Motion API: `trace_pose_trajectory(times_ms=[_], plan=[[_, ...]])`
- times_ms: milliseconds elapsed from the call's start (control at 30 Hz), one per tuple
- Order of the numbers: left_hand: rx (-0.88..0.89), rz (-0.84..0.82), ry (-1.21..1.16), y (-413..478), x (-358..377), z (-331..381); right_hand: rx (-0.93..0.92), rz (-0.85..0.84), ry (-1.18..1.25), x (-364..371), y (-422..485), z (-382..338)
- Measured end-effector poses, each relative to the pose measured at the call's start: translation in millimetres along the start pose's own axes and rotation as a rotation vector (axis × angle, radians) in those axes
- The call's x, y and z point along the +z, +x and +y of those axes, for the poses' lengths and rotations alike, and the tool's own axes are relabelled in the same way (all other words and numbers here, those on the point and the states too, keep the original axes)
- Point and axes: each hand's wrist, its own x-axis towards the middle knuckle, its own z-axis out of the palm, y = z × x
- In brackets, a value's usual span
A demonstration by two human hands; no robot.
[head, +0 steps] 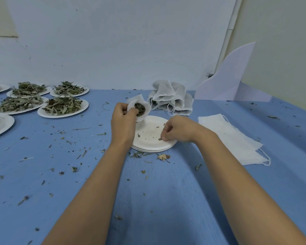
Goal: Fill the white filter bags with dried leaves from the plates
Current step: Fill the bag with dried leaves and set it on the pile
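In left hand (124,119), filter bag (147,112); right hand (177,129), leaf (159,139)

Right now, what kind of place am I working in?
Probably a makeshift tea-packing workbench: plates of dried leaves line a blue-covered table, with filled filter bags piled near a plain wall.

White filter bag (143,105), blue table (166,191)

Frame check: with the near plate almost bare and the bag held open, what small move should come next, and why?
Probably lift the right hand and drop its pinched leaf scrap into the filter bag. The left hand holds that bag open by the far edge of the plate. The bag already contains leaves, and the plate carries only a few crumbs.
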Motion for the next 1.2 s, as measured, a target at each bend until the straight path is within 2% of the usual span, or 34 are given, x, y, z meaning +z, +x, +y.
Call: trace_pose_trajectory(times_ms=[67,167,233,400,533,867,1067,1200], plan=[[-0.009,0.004,-0.016,-0.6,0.3,0.2,-0.008,0.114,-0.039,7.7,5.7,0.4],[-0.003,-0.002,-0.038,-1.7,0.8,0.8,0.005,0.448,-0.124,20.8,14.0,-1.1],[0.004,-0.012,-0.055,-2.1,0.9,1.6,-0.005,0.537,-0.159,28.3,17.0,-2.5],[-0.004,-0.004,-0.082,-1.1,0.6,0.8,-0.016,0.407,-0.21,37.8,22.0,-5.2],[-0.015,0.015,-0.097,-0.2,-0.9,-1.1,-0.119,0.319,-0.193,38.2,21.7,-11.5],[-0.076,0.058,-0.199,5.9,-5.3,-2.7,-0.288,0.295,-0.002,44.0,12.1,-30.8],[-0.096,0.092,-0.22,8.5,-7.5,-4.4,-0.34,0.219,-0.066,48.6,9.3,-43.1],[-0.103,0.092,-0.234,9.0,-7.5,-5.2,-0.363,0.208,-0.254,51.4,11.0,-47.0]])
